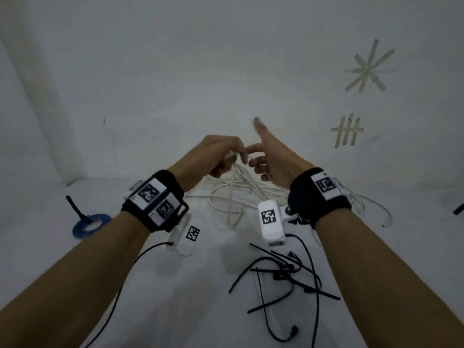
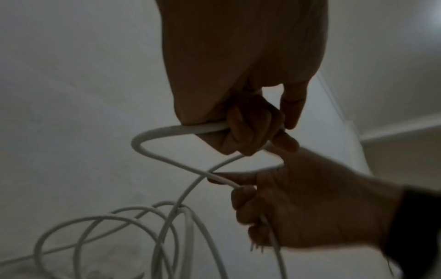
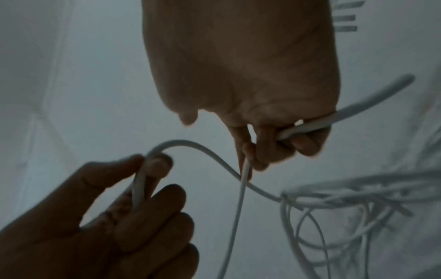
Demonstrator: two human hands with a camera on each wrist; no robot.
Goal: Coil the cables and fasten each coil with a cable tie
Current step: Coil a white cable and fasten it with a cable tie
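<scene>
Left hand: the left hand [image 1: 216, 156] is raised above the surface [image 1: 195, 285], its fingers curled round a strand of the white cable [image 1: 233, 197]; the left wrist view shows the strand leaving the fist [image 2: 241, 130] in a tight bend.
Right hand: the right hand [image 1: 273, 159] is just beside the left, fingertips nearly touching it; the lower fingers [image 3: 262, 149] curl round the cable while the forefinger sticks out straight in the head view.
Cable between the hands: a short loop [image 3: 190, 149] runs from 1 hand to the other and crosses a second strand that hangs down from the right hand.
Rest of the cable: it lies in a loose white tangle on the surface under and beyond the hands, trailing off to the right; not coiled.
Cable ties: a scattered heap of black cable ties [image 1: 283, 270] lies on the surface near the person, below the right forearm, well apart from the tangle.
Tape roll: a blue tape roll [image 1: 90, 223] lies flat at the left, with a black stick-like thing [image 1: 74, 205] rising from its edge; what it is cannot be told.
Wrists: each wrist wears a black band with a square-patterned marker and a small white camera box.
Wall: 2 tape marks, a star [image 1: 369, 69] and a hash [image 1: 347, 130], at the right.
</scene>
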